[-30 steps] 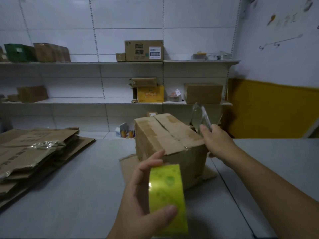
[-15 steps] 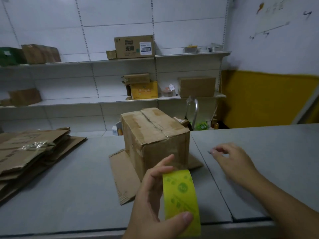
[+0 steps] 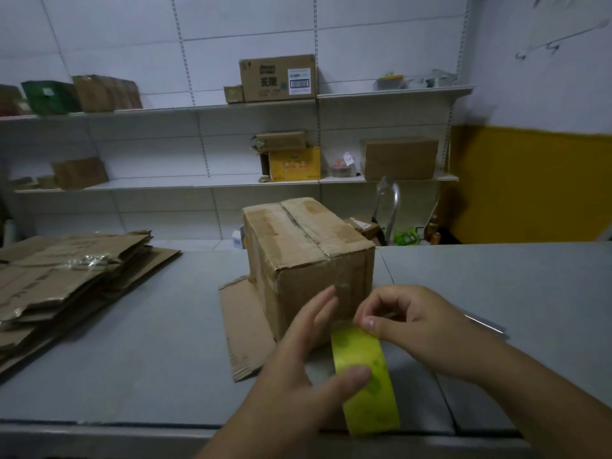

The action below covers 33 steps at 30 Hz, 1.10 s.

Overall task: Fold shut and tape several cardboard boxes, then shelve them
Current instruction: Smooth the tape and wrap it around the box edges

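A worn cardboard box [image 3: 308,246] stands in the middle of the grey table [image 3: 132,359], its top flaps folded shut along a centre seam. It rests on a flat sheet of cardboard [image 3: 245,329]. In front of the box my left hand [image 3: 291,369] holds a yellow tape roll [image 3: 364,369], thumb on its outer face and fingers stretched behind it. My right hand [image 3: 417,323] pinches at the roll's upper edge with thumb and fingertips. Both hands are close to the box's near face.
A stack of flattened cardboard boxes [image 3: 66,276] lies on the table's left side. A thin pale object [image 3: 483,324] lies on the table right of my right hand. Wall shelves [image 3: 165,183] behind the table carry several boxes, among them a printed one [image 3: 278,77].
My right hand left the box top, dropped to the table on the right, then came over to the tape roll. My left hand kept hold of the roll.
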{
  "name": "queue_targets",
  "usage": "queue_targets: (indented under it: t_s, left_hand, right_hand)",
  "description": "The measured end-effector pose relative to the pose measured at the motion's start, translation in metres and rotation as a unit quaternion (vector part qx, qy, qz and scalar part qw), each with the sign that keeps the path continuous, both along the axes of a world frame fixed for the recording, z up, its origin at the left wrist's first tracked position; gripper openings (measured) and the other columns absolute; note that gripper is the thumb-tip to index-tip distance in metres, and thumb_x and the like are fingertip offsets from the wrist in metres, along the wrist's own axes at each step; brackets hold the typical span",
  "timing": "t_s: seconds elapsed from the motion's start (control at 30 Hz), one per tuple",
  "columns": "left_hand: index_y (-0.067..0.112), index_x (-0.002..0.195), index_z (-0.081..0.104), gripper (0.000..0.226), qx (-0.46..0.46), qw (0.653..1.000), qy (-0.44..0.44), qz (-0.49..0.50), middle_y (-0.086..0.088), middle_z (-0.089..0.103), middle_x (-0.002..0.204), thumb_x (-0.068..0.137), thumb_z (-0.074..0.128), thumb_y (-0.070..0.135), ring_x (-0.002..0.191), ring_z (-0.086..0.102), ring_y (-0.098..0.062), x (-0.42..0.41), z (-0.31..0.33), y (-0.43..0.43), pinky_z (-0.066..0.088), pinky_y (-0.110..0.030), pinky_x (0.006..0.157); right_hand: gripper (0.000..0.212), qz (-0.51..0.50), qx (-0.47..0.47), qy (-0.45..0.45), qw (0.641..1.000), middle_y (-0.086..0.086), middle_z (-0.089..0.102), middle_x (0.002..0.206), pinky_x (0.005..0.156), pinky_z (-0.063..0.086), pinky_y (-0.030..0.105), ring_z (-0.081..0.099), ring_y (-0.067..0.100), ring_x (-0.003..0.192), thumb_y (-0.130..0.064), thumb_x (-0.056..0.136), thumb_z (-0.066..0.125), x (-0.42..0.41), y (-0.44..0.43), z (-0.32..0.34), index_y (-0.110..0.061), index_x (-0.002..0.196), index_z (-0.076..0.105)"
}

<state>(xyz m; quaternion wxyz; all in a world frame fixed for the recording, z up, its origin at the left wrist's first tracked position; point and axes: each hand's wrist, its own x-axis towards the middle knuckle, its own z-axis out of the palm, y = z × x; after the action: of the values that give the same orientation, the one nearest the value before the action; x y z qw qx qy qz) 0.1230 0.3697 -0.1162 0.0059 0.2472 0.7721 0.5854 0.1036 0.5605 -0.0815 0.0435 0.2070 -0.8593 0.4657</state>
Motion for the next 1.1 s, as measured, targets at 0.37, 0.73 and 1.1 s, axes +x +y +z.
queue_targets:
  t_s: [0.37,0.73,1.1]
  left_hand:
    - [0.038,0.071,0.068,0.012,-0.183,0.970,0.127,0.094,0.011,0.067,0.069,0.078,0.073,0.030,0.067,0.066,-0.006,-0.024,0.037,-0.004,0.059,-0.033,0.063]
    - [0.031,0.076,0.074,0.018,-0.030,0.938,0.282,0.199,0.021,0.066,0.063,0.072,0.065,0.045,0.059,0.062,0.002,-0.008,0.044,-0.007,0.046,-0.010,0.052]
    - [0.022,0.079,0.075,0.033,0.237,0.907,0.073,0.340,0.005,0.071,0.066,0.059,0.063,0.045,0.065,0.065,-0.007,-0.020,0.052,0.007,0.053,-0.025,0.066]
  right_hand:
    - [0.007,-0.075,0.051,0.106,0.990,-0.019,0.062,0.090,0.071,0.052,0.021,0.061,0.001,0.082,-0.037,0.083,0.065,0.009,-0.019,-0.004,-0.041,0.088,0.064]
    - [0.043,0.035,-0.009,0.141,0.989,-0.028,0.067,0.099,0.078,0.052,0.021,0.064,-0.006,0.092,-0.082,0.068,0.051,0.035,0.022,-0.017,-0.050,0.091,0.068]
    - [0.060,-0.068,0.504,0.132,0.851,-0.011,0.054,0.066,0.051,0.032,0.016,0.049,0.003,0.057,-0.082,0.058,0.020,-0.039,0.037,0.107,-0.030,0.070,0.048]
